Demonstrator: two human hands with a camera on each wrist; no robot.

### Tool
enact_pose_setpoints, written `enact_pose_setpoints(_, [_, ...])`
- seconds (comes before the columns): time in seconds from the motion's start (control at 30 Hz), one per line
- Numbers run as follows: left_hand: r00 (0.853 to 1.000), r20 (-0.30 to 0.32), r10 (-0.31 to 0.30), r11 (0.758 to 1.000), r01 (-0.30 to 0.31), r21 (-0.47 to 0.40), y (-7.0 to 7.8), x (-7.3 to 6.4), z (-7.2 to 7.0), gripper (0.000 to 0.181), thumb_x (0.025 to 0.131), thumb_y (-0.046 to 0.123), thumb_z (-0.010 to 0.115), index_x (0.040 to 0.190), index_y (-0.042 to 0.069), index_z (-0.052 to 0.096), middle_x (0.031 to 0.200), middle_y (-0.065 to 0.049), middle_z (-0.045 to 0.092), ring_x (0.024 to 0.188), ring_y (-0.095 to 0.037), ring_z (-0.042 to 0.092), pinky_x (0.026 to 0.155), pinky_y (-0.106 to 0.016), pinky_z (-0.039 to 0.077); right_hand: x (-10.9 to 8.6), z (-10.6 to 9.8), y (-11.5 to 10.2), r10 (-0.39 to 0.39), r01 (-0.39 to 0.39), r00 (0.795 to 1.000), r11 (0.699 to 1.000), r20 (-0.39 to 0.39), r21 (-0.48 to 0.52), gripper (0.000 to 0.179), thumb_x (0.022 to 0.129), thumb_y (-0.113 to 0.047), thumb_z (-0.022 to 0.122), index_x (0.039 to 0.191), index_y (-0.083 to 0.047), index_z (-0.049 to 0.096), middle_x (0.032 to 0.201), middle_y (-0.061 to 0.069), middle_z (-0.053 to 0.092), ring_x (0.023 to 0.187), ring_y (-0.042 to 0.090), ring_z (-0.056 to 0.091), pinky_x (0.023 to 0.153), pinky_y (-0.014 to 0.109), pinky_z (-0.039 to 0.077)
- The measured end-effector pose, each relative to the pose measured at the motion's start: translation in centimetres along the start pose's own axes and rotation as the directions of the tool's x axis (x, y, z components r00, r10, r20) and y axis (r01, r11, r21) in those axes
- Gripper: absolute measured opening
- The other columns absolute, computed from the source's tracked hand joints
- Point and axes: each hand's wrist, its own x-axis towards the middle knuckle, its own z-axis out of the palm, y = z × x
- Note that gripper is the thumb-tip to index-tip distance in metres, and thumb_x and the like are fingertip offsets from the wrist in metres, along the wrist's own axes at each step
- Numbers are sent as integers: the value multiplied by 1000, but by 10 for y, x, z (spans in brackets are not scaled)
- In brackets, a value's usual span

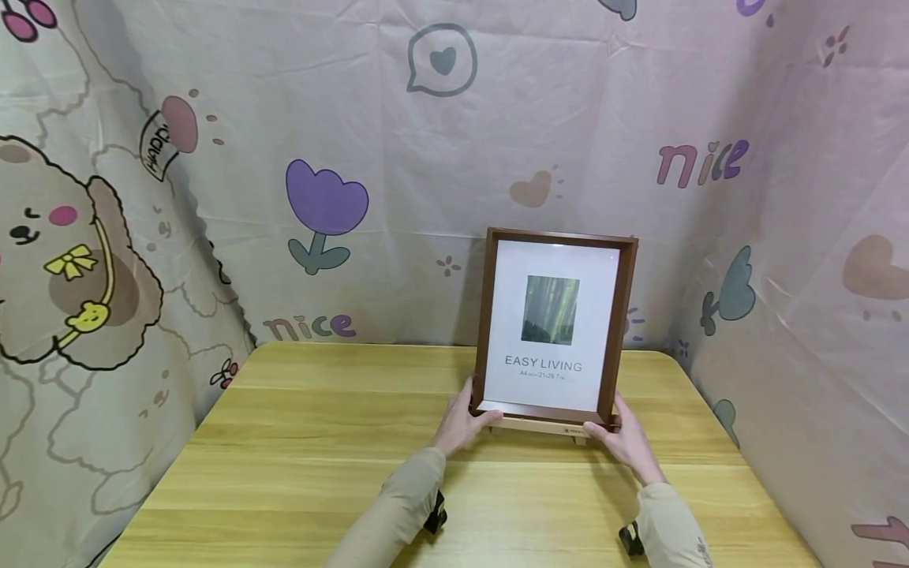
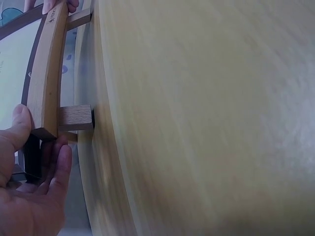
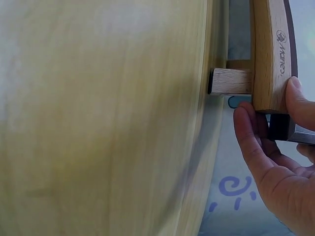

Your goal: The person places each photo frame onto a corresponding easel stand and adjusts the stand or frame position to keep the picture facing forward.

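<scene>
A brown picture frame (image 1: 552,315) with a forest print and the words "EASY LIVING" stands upright, leaning slightly back, on the ledge of a small wooden easel (image 1: 534,426). My left hand (image 1: 456,422) grips the lower left corner, thumb in front and fingers behind and below. At the lower right corner, my right hand (image 1: 628,443) holds it the same way. In the left wrist view the ledge (image 2: 47,78) runs between both hands, above a short square leg (image 2: 76,117). Printed lettering shows on the ledge (image 3: 269,54) in the right wrist view. The frame hides the easel's upper part.
The easel stands toward the back right of a wood-grain table (image 1: 319,442). Behind the table and along both sides hangs a pale patterned curtain (image 1: 398,134), close to the table's back edge. Black straps (image 1: 435,513) circle the beige sleeves.
</scene>
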Motion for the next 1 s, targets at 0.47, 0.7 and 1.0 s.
enact_pose_setpoints(0.47, [1000,13,5,1000,-4,-24,-3,-1,-3,97,91,29,76,159,-3,16,155,-29,41,144,-44,41,121,-58,32,-2,0,-2,45,-46,998,999,33,14,79,90,-14,76,155,-3,31,124,36,64,108,43,69,82,28,55])
enact_pose_setpoints(0.7, [1000,14,14,999,-13,-39,-3,-2,-6,96,91,27,76,159,-3,15,155,-29,41,143,-45,41,121,-60,31,-2,1,-3,11,-12,1000,1000,22,23,80,90,-12,76,155,-2,31,128,36,61,109,44,68,81,24,55])
enact_pose_setpoints(1.0, [1000,14,4,1000,-4,-19,-4,-5,-12,97,91,28,76,159,-5,14,156,-31,38,144,-46,39,121,-60,31,-3,7,-7,-35,35,999,999,4,35,80,88,-8,76,154,1,31,127,38,60,105,46,69,80,25,56])
